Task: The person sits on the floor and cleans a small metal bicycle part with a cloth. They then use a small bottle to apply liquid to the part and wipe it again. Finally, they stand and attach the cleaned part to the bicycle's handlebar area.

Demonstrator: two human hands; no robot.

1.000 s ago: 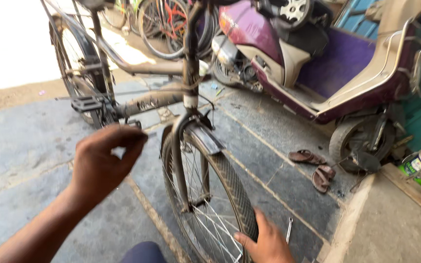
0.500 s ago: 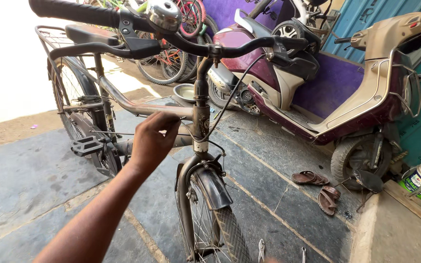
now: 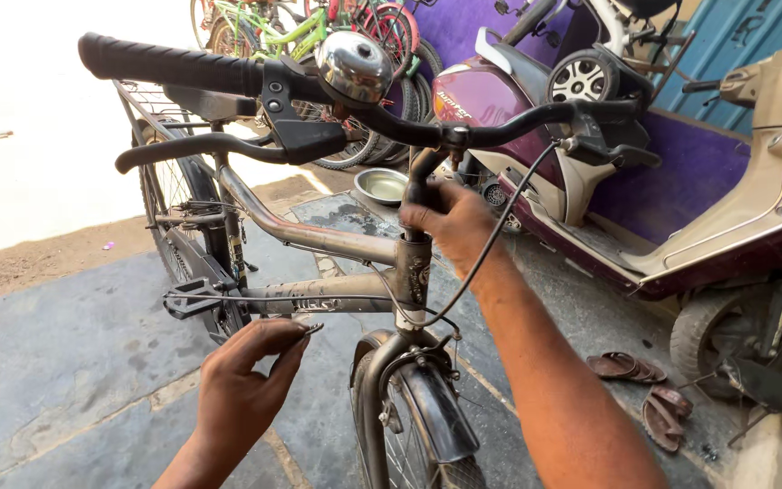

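A grey bicycle (image 3: 319, 294) stands in front of me with black handlebars (image 3: 174, 68) and a shiny bell (image 3: 353, 65). My right hand (image 3: 450, 222) grips the bicycle's stem just under the handlebars, above the head tube. My left hand (image 3: 242, 385) is lower, beside the down tube, its fingertips pinched on a small thin metal piece next to a brake cable. The front wheel and black mudguard (image 3: 427, 407) sit below between my arms.
A maroon and beige scooter (image 3: 681, 208) is parked on the right. A pair of brown sandals (image 3: 644, 389) lies on the stone floor. A steel bowl (image 3: 382, 186) sits behind the frame. More bicycles (image 3: 319, 27) stand at the back.
My view rose from the front wheel to the handlebars. My right hand left the tyre and took hold of the stem. My left hand dropped from the head tube to beside the down tube.
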